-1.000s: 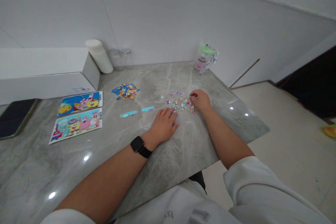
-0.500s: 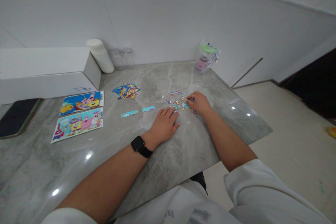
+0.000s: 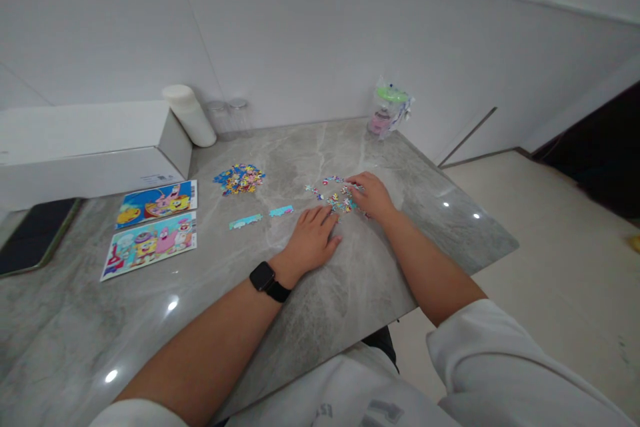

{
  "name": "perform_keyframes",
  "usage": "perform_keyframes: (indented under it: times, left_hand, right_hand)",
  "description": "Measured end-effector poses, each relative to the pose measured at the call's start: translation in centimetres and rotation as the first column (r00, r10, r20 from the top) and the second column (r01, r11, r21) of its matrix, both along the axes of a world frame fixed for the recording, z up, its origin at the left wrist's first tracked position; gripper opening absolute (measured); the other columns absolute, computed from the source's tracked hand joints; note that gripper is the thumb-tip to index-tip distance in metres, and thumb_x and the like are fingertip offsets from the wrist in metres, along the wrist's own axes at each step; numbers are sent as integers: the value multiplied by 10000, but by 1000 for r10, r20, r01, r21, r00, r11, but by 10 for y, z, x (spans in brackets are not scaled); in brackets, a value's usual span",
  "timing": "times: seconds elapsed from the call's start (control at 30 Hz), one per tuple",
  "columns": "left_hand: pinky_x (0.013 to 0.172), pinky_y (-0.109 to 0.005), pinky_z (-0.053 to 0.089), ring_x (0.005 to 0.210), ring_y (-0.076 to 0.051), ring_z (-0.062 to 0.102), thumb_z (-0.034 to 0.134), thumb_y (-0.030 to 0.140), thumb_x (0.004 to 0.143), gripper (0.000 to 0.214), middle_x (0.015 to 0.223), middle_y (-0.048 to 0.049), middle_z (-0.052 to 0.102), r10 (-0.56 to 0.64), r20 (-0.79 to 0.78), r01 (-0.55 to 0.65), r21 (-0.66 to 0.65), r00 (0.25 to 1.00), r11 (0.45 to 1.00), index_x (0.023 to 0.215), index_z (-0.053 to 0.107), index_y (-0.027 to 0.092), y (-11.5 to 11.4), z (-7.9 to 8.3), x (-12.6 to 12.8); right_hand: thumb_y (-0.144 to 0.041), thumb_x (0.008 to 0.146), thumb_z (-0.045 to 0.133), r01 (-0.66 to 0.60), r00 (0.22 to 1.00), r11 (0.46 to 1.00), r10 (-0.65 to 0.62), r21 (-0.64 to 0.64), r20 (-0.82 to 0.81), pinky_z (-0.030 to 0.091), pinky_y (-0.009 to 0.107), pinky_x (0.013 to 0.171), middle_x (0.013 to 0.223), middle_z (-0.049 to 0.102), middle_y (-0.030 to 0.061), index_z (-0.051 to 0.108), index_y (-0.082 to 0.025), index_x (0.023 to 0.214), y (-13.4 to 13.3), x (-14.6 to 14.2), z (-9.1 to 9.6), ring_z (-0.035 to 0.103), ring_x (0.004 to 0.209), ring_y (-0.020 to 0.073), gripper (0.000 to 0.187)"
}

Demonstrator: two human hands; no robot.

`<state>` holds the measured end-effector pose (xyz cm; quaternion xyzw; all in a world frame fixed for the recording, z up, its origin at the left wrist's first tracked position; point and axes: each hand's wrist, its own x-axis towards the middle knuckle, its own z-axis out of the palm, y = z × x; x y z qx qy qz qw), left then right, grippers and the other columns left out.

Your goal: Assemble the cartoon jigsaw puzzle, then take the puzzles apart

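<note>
My left hand (image 3: 311,237) lies flat and open on the grey marble table (image 3: 310,293), a black watch on its wrist. Just beyond its fingertips is a scatter of small colourful puzzle pieces (image 3: 334,195). My right hand (image 3: 369,195) rests over the right side of that scatter with its fingers curled down onto the pieces; whether it grips one is hidden. Two short joined strips of light-blue pieces (image 3: 260,215) lie to the left of my left hand. A second pile of pieces (image 3: 239,177) sits farther left.
Two cartoon picture cards (image 3: 153,217) lie at the left. A long white box (image 3: 85,153), a white cylinder (image 3: 189,115) and two clear jars (image 3: 227,113) stand along the wall. A dark phone (image 3: 30,235) lies far left. A wrapped pink-and-green bottle (image 3: 387,109) stands at the back right corner.
My right hand has slid left across the scattered pieces, towards the middle of the pile. My left hand has stayed flat in place.
</note>
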<state>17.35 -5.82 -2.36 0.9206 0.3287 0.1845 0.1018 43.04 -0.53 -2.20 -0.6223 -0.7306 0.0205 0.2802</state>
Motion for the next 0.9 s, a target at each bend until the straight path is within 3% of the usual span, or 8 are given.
perform_keyframes:
  times: [0.07,0.17,0.43,0.6,0.8,0.9]
  left_hand:
    - [1248,-563,331,1472,-346,459,601,424,998,515,1597,-164,513,2,0,-2,-7,1000,1000,1452,572,182,1,0,2]
    - [1258,-576,307,1477,-351,452,609,429,990,501,1585,-170,520,25,-1,-25,-11,1000,1000,1426,586,182,2,0,3]
    - [1250,-596,320,1447,-353,474,619,413,989,503,1539,-188,536,77,-7,-77,-7,997,997,1431,577,178,-3,4,2]
    - [1246,-599,320,1459,-354,463,594,396,1001,485,1559,-164,545,51,-15,-51,-25,999,998,1437,582,185,-2,5,1]
    - [1250,-580,313,1454,-336,464,559,369,1020,441,1556,-122,567,-6,-4,6,-25,1000,1000,1428,598,205,-1,2,0]
    - [1252,-567,319,1456,-329,463,541,341,1030,429,1561,-107,570,-24,-13,23,-30,1000,999,1434,601,207,-1,3,0]
  right_hand:
    - [-305,978,639,-139,989,990,140,-26,39,475,416,1037,1142,732,88,812,-259,1117,-5,-11,1,645,1104,257,226]
    - [-305,968,670,-201,972,977,208,-73,105,451,434,1065,1206,723,81,819,-288,1130,-9,-23,0,621,1164,270,221]
    - [-305,974,664,-104,987,991,113,-82,116,460,431,1049,1234,711,92,795,-279,1201,-7,-15,-2,620,1164,267,264]
    - [-294,957,677,-170,977,983,178,-74,114,457,419,1058,1230,711,77,821,-289,1114,-9,-15,0,621,1160,259,213]
    - [-290,952,670,-47,993,995,56,-88,103,466,439,1062,1196,726,87,821,-281,1127,-5,-10,-4,634,1135,265,231]
    - [-279,955,666,-94,993,993,99,-67,70,471,430,1056,1186,722,93,821,-275,1133,-6,-10,-2,638,1121,257,236]
